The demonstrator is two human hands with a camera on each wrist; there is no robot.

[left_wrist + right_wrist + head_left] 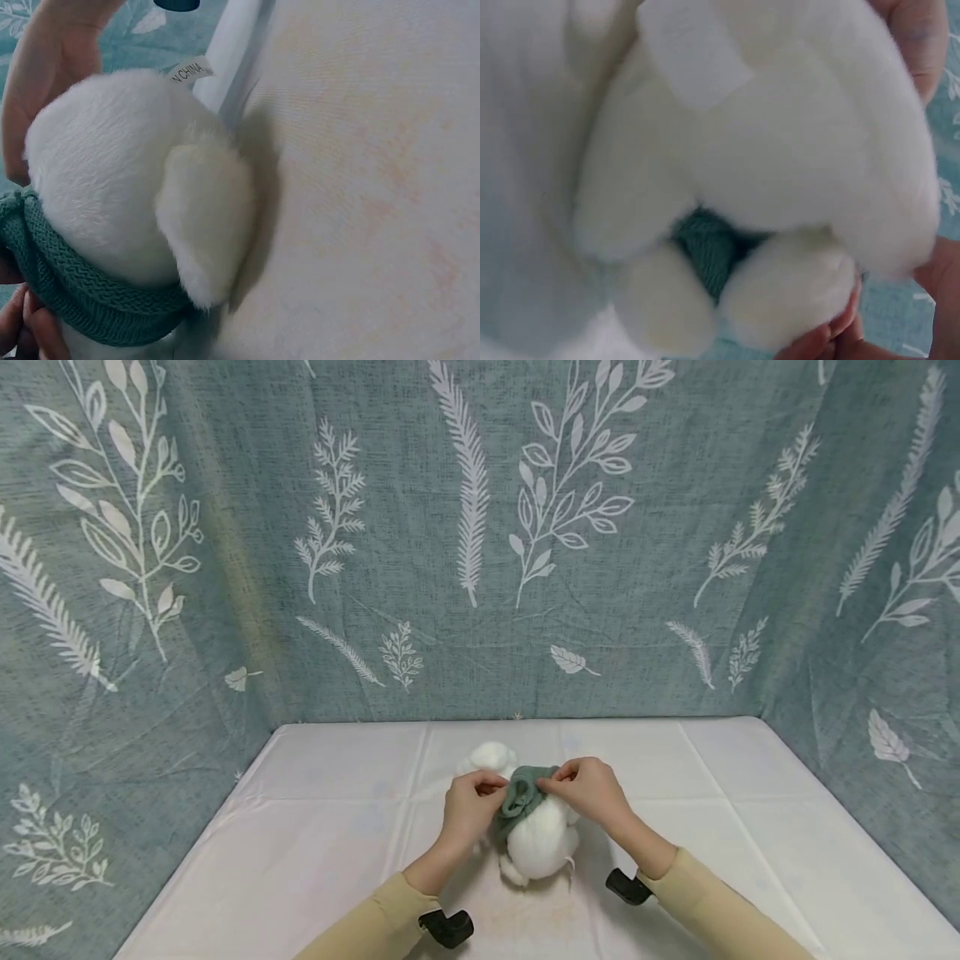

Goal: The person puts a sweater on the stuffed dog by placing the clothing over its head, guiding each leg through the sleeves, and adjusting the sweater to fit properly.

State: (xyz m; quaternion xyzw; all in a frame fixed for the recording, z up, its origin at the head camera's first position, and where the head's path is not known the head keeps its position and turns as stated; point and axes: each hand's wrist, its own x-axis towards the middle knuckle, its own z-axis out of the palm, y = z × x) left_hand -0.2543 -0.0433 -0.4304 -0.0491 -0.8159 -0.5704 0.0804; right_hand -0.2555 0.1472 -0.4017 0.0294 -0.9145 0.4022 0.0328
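A white plush toy (542, 843) lies on the white-covered table, its rounded end and small limbs toward me. Round it runs a green knitted scarf (521, 795), bunched into a loop on top. My left hand (468, 810) pinches the scarf's left edge between thumb and fingers. On the other side my right hand (592, 789) pinches the scarf near its upper right. In the left wrist view the knitted band circles the plush below a hanging furry flap, and a printed tag (192, 71) sticks out. A blank white label (694, 52) hangs from the fur in the right wrist view.
Behind the scarf another rounded white furry part (491, 755) shows. The table (337, 860) has a wrinkled white cover. Blue-green curtains (405, 527) with white leaf prints enclose the back and sides. Black wrist cameras (447, 928) sit under both sleeves.
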